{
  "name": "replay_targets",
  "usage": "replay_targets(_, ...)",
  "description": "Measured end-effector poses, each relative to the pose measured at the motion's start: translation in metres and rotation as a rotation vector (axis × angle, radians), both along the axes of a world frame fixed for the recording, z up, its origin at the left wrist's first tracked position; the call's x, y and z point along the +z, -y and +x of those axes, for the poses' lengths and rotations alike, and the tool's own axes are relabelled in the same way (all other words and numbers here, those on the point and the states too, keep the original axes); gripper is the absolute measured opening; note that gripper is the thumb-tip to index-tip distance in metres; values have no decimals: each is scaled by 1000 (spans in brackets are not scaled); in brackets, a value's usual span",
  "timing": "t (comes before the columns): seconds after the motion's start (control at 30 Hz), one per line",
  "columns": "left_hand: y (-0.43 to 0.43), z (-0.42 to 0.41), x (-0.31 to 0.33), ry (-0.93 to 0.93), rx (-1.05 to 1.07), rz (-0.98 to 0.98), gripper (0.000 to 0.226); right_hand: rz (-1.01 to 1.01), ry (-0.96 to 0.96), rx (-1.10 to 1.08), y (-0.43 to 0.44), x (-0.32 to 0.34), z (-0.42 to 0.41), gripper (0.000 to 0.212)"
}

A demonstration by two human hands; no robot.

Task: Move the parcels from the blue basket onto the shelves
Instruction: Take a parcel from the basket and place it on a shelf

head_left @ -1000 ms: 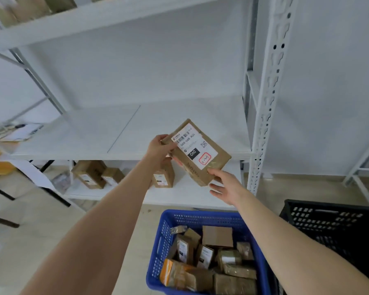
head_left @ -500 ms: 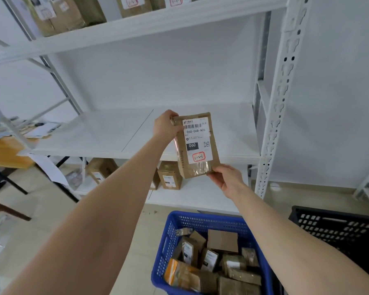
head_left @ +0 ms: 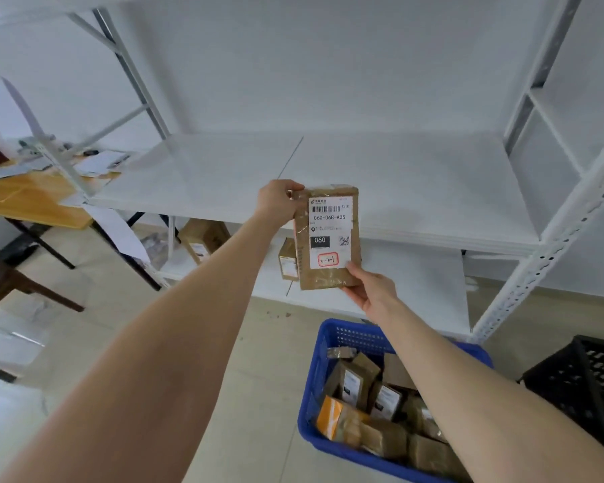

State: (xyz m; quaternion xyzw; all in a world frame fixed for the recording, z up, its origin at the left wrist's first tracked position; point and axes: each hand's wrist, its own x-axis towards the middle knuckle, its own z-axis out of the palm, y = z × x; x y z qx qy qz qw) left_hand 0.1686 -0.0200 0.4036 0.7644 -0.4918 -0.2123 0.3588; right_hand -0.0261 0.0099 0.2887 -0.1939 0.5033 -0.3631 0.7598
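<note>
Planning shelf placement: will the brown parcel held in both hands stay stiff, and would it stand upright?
Probably stiff: the parcel looks flat though the left hand and right hand hold only opposite corners. Likely light: two corner grips carry it. It looks fairly thin, so upright it may tip.

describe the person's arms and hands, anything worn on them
Both are bare. The left arm and right arm show no sleeve as far up as the frame reaches. The left hand and right hand wear no gloves, and no watch, bracelet or ring is visible.
</note>
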Motion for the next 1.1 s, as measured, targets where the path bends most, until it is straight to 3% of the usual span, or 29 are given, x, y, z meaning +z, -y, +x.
replay_targets(0.23,-2,123,-15,39,-74,52,38,58,22,12,-12,-17,131,42)
replay_targets(0.43,6,213,-22,25,-29,45,39,58,8,48,5,-13,215,25)
replay_targets(0.63,42,294,-22,11,6,32,37,54,12,64,52,-17,298,41)
replay_targets(1.1,154,472,13,-67,57,15,37,43,-11,78,185,7,482,53)
